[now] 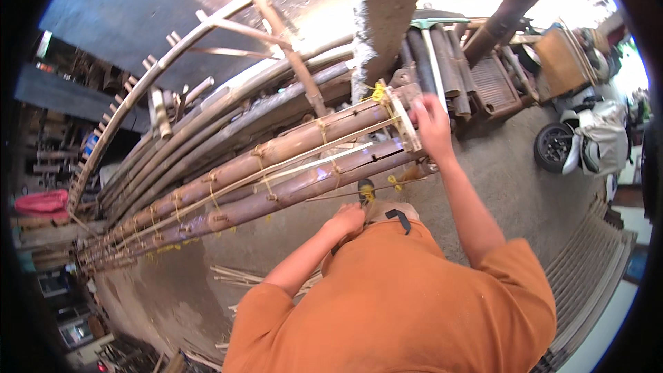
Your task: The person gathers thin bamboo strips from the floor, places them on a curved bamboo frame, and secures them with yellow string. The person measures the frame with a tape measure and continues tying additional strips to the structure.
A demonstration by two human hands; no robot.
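Observation:
Two long brown bamboo poles (276, 197) run side by side from the far left to the front of me, tied at intervals with yellow cord (378, 91). A pale wooden crosspiece (404, 121) spans their near end. My right hand (432, 128) is raised at this end, just right of the crosspiece, its fingers curled; what they pinch, if anything, is hidden. My left hand (349, 218) is closed low by my thigh, below the poles, and its grip is hidden from view. A thin stick (331, 197) crosses just above it.
Behind the poles lie several long curved bamboo lengths (228, 121) and a curved frame with rungs (148, 76). A concrete pillar (387, 21) rises beyond the near end. A covered motorcycle (587, 141) stands at the right. Split strips (238, 276) lie on the floor.

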